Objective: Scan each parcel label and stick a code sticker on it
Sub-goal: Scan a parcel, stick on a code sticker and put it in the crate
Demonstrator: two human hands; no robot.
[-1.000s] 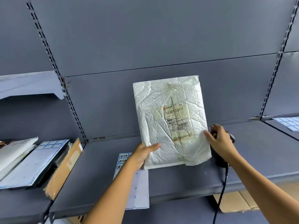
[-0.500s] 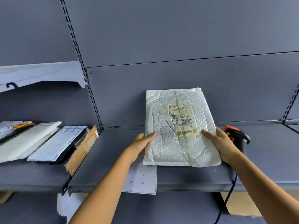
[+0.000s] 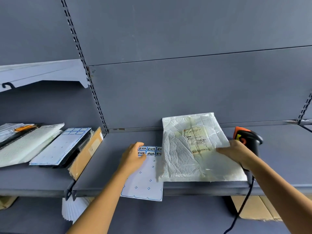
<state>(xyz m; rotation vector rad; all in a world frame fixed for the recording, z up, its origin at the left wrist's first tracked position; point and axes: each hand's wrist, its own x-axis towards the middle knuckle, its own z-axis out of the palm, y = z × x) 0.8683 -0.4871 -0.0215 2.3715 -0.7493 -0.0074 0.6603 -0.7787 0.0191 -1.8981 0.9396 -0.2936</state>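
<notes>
White parcel (image 3: 185, 159) R hand (image 3: 234, 152), stickers (image 3: 151, 151) L hand (image 3: 133, 156)

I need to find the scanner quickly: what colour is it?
The scanner is black with an orange top, best seen in the head view.

Our left forearm (image 3: 104, 198) bare along all we see, our right forearm (image 3: 278, 188) likewise, both narrowing to the wrist, left grip (image 3: 133, 157) bare, right grip (image 3: 236, 152) bare.
</notes>
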